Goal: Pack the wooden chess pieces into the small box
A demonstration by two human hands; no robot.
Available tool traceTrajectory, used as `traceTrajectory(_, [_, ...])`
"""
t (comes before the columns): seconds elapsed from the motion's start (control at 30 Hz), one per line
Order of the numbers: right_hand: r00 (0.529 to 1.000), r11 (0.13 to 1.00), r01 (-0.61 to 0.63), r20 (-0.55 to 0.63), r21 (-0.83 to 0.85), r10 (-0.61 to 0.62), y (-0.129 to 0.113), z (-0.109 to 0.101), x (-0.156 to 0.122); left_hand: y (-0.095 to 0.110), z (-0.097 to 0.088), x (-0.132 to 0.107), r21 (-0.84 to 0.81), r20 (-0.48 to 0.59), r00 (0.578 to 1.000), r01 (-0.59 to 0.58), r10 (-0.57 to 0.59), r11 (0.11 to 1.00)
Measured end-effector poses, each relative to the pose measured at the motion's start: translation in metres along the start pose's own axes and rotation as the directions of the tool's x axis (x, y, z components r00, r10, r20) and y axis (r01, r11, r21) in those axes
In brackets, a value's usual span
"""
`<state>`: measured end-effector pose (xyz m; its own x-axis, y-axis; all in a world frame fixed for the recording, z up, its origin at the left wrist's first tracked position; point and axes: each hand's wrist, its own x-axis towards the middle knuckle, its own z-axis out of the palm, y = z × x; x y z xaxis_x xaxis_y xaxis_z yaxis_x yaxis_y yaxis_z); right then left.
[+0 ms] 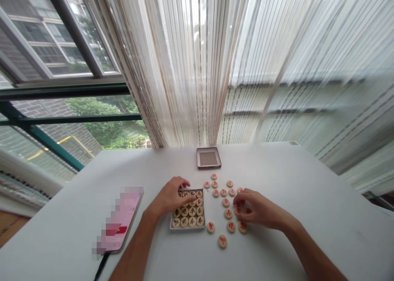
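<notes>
A shallow box [187, 228] holds round Chinese chess pieces with black characters, packed in rows. My left hand [174, 195] lies over the box's far left corner, fingers apart and thumb stretched across the pieces, hiding some. To the right of the box, several red-marked Chinese chess pieces [227, 213] are scattered on the table. My right hand [260, 209] is low over the right side of these, fingers curled. Its thumb and forefinger close around one red Chinese chess piece [238, 211], partly covered by the fingers. Another red piece shows through the gap in that hand.
A brown-rimmed box lid [209, 166] rests near the table's far edge. On the left lies a pink phone [123, 227], partly pixelated, with a black cable [101, 266]. String curtains [191, 67] and a window stand behind the white table [172, 260].
</notes>
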<state>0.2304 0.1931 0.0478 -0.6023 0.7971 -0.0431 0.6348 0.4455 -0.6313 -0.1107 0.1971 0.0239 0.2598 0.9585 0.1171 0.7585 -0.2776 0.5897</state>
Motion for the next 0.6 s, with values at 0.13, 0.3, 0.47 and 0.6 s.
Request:
traceTrajectory(0.13, [0.997,0.998,0.038,-0.073,0.057,-0.033,0.005,0.0,0.002,0.013,0.009,0.001,0.059,-0.043,0.996,-0.076,0.079,0.995])
traceTrajectory(0.3, [0.976,0.979,0.124,-0.195,0.159,-0.092,0.009,0.0,0.006,0.014,0.015,0.002,0.095,-0.059,0.994,-0.081,0.087,0.992])
traceTrajectory(0.47, [0.955,0.971,0.176,-0.269,0.165,-0.127,0.012,0.003,0.01,0.013,0.018,0.002,0.137,-0.079,0.992,-0.082,0.094,0.987])
traceTrajectory(0.6, [0.941,0.968,0.189,-0.313,0.166,-0.13,0.012,0.006,0.014,0.017,0.02,0.003,0.14,-0.105,0.987,-0.102,0.118,0.985])
